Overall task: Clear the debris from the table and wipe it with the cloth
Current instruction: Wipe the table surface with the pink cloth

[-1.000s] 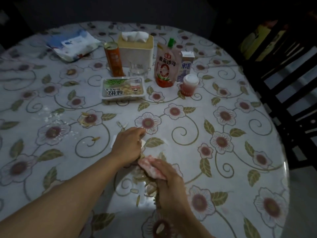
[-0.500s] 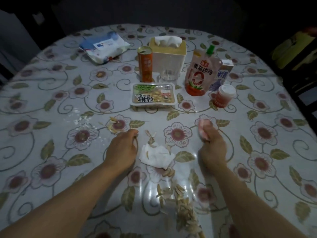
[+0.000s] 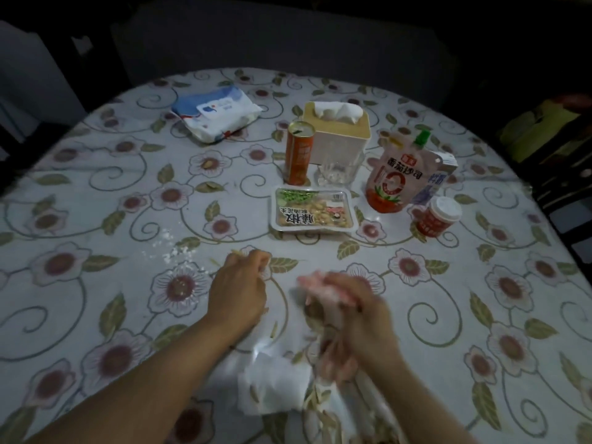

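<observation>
Pink cloth [image 3: 323,291] is gripped in the blurred right hand [image 3: 358,318] at frame centre; shells [image 3: 323,403] lie below it. Left hand [image 3: 238,290], fingers curled, pinches debris upper left.

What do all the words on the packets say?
"番茄沙司" on the red pouch.
"藤椒", seen upside down, on the snack tray; its smaller print is too small to read.
The orange can, blue carton, red cup and wipes pack carry print too blurred or small to read.
</observation>
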Tool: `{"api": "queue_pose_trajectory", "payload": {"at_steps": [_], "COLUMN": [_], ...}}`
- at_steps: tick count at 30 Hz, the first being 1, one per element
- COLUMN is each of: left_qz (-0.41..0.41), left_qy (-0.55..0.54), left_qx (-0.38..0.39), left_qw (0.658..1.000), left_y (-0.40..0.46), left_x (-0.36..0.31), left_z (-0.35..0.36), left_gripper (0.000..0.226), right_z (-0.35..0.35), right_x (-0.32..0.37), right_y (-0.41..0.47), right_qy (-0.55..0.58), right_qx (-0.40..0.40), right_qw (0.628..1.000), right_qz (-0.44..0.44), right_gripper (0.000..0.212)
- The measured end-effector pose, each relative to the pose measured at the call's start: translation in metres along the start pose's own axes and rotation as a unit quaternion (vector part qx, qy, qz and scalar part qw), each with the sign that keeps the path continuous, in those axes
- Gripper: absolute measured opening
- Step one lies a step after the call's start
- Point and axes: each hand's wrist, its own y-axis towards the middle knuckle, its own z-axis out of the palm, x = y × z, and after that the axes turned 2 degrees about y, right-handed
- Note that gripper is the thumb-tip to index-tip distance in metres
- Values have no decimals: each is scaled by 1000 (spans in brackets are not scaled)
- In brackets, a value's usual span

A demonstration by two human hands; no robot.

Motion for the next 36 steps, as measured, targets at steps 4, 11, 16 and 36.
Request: {"api": "queue_pose_trajectory", "payload": {"at_steps": [4, 11, 16, 36], "left_qz": [-9, 15, 12, -175], "left_qy": [-2, -7, -9, -113], "left_qx": [-1, 34, 47, -22], "left_qw": [1000, 999, 999, 978], "left_y": [20, 36, 34, 104], "left_x": [18, 28, 21, -29], "left_z": [-12, -14, -5, 17], "left_gripper": [41, 42, 41, 43], "right_z": [-17, 46, 78, -55], "right_x": [-35, -54, -49, -92], "right_y": [91, 74, 2, 82], "right_qy": [-117, -235, -171, -346], "right_qx": [-79, -41, 130, -26], "right_qw": [990, 971, 967, 938], "right_qz": [27, -27, -141, -21], "right_gripper": [41, 22, 46, 74]}}
